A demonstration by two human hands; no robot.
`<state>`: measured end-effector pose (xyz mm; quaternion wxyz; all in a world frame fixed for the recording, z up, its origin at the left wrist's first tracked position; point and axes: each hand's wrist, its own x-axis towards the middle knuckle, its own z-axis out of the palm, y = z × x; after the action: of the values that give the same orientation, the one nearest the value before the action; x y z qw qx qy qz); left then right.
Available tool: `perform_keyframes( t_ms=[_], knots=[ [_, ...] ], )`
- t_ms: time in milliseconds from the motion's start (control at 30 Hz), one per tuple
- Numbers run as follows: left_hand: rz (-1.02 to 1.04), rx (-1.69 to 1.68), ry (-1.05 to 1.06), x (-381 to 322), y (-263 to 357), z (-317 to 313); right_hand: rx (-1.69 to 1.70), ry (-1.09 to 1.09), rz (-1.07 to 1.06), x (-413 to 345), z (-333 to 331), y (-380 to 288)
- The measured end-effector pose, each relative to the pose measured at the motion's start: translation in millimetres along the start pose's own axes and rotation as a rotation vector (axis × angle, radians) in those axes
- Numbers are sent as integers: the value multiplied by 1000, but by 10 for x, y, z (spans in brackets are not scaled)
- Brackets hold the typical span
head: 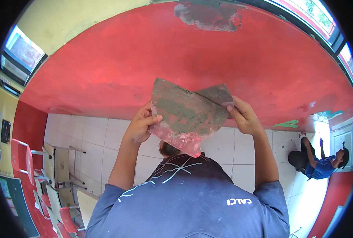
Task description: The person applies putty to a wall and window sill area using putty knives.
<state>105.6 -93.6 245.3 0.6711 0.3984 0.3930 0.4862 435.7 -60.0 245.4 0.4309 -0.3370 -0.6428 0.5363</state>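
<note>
My left hand (pixel 142 122) grips the left edge of a thin, broken-edged sheet (pixel 188 110), its thumb on top. Wet grey mortar or filler coats most of the sheet, and its lower part shows bare pinkish red. In my right hand (pixel 246 116) is a flat, grey-smeared spreader (pixel 216 93), pinched between thumb and fingers. The spreader lies against the sheet's upper right edge and is partly hidden behind it. Both are held up in front of my chest, before a red wall (pixel 120 65).
High on the wall is a grey filler patch (pixel 209 16). Below the sheet, a round container (pixel 167 148) stands partly hidden on the white tiled floor (pixel 218 145). Desks (pixel 56 166) and red chairs (pixel 68 218) stand at left. Another person (pixel 320 163) sits low by the door at right.
</note>
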Motion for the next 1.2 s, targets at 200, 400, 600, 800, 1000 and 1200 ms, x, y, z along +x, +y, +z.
perform_keyframes(
  t_ms=[200, 400, 600, 800, 1000, 1200],
  knots=[
    [-9, -69, -61, 16, 73, -118, -380, -296, -254, -11, 49, -216],
    [87, -118, -92, -19, 131, -270, -613, -180, -277, -95, 288, -120],
    [64, -69, -39, -124, -12, -400, -684, -235, -371, -23, 274, 188],
    [84, -192, -40, -120, -301, -576, -965, -324, -169, -126, 137, 543],
    [197, -313, 40, -74, -372, -663, -312, 86, 242, -529, 22, 810],
    [206, -421, 161, -119, -643, -605, 672, 358, 340, -345, 19, 885]
  ],
)
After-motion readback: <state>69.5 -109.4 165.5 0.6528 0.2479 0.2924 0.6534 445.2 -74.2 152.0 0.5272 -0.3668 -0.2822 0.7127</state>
